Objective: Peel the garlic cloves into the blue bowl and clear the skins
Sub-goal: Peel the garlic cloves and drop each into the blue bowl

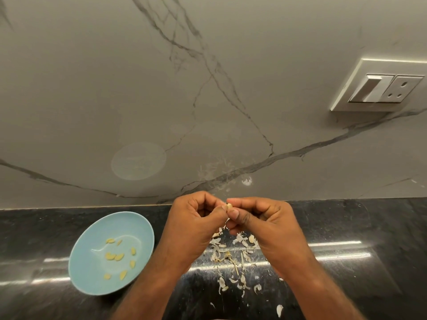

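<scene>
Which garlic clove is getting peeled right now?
The clove pinched between the left hand and right hand; the other cloves lie peeled in the blue bowl.

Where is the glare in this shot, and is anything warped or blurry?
Head view: light streaks glare on the glossy black counter, left of the left hand and right of the right hand; the polished marble wall mirrors the blue bowl as a pale oval; wide-angle distortion skews the switch plate; the pinched garlic clove looks slightly soft.
</scene>
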Motion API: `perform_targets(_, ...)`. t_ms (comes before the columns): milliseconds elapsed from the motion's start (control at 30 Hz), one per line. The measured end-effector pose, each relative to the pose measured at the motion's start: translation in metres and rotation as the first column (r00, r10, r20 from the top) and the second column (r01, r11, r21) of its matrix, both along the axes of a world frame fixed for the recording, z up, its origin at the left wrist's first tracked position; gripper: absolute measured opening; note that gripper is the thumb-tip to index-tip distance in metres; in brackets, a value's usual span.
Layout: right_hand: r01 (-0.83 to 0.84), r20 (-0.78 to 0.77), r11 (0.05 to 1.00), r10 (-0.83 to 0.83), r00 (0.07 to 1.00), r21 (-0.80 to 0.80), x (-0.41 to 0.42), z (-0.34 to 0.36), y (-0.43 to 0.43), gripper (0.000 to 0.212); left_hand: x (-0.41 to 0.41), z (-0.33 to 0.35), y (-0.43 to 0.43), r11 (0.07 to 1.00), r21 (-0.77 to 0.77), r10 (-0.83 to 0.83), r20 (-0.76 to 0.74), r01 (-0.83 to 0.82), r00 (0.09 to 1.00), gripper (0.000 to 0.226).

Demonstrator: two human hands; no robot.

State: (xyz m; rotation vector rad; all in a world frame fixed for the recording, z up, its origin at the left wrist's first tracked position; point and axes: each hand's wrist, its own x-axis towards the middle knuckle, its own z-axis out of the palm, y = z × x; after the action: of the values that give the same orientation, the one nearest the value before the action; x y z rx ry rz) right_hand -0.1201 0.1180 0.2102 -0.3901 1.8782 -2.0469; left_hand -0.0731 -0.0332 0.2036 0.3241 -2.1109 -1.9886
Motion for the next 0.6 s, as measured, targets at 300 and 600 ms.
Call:
perform_targets(300, 0.024, 0.024, 1.0, -0.024, 0.999, -0.011, -0.0013, -0.0034, -0.0044, 0.017, -0.0027, -0.006, 0.0004, 0.999, -0.016, 0.034, -0.005, -0.034, 0.999, 0.007)
perform_targets(600, 0.095, 0.197, 0.982, -0.062, 0.978, -0.163, -0.0071, 0.001, -0.0012, 0.028, -0.0061, -0.0087, -0.0034, 0.989, -0.058, 0.139, 0.042, -0.136, 0.989, 0.01)
